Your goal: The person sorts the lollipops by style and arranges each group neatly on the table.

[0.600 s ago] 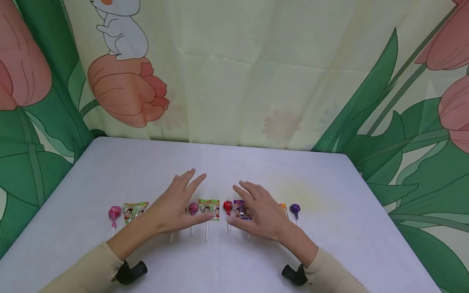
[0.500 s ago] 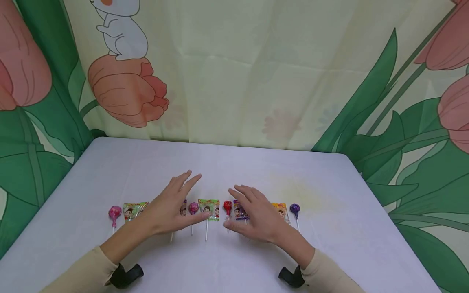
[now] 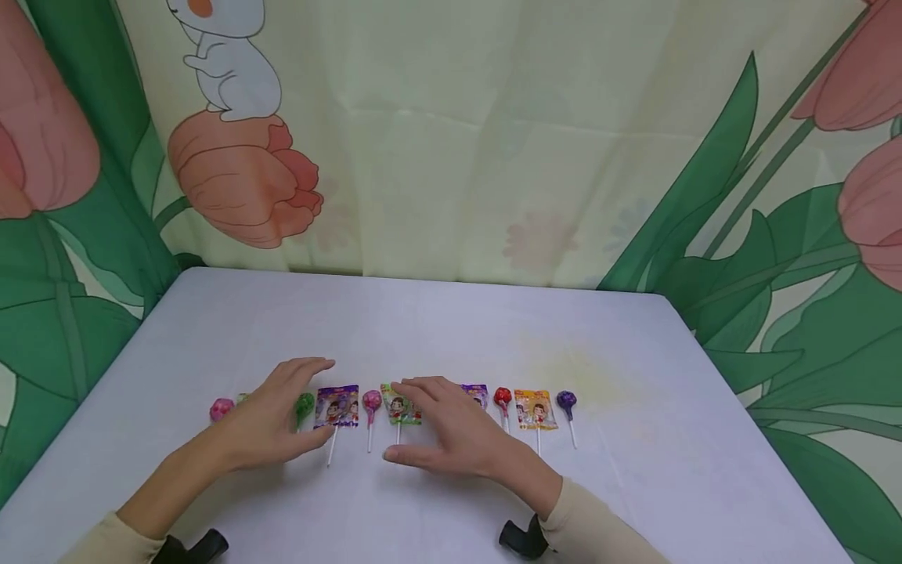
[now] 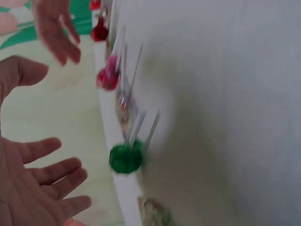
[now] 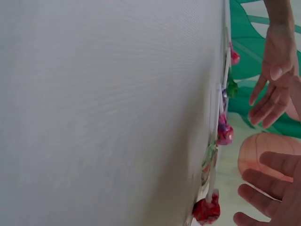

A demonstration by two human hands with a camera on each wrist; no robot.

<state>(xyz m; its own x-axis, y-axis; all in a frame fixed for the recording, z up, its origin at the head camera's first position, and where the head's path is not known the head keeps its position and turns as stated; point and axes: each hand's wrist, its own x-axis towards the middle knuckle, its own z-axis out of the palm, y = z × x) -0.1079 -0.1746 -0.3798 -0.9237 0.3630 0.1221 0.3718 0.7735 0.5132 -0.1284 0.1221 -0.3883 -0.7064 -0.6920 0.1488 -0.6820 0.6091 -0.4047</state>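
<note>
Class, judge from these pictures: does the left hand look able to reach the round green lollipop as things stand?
Probably yes: the left hand is open and empty, close by the round green lollipop, and the left wrist view shows nothing in between.

Cam layout: one overview, two sideways close-ups

Head: high, farthest back, facing forward and down over table (image 3: 437, 325), backdrop (image 3: 437, 157), left hand (image 3: 269, 419) and right hand (image 3: 454, 433). Left wrist: low, close, rolled sideways, table at frame right, looking along the lollipop row (image 3: 371, 401) toward the right hand. Right wrist: same, table at frame left, looking toward the left hand. All three catch the green lollipop (image 4: 126, 158).
</note>
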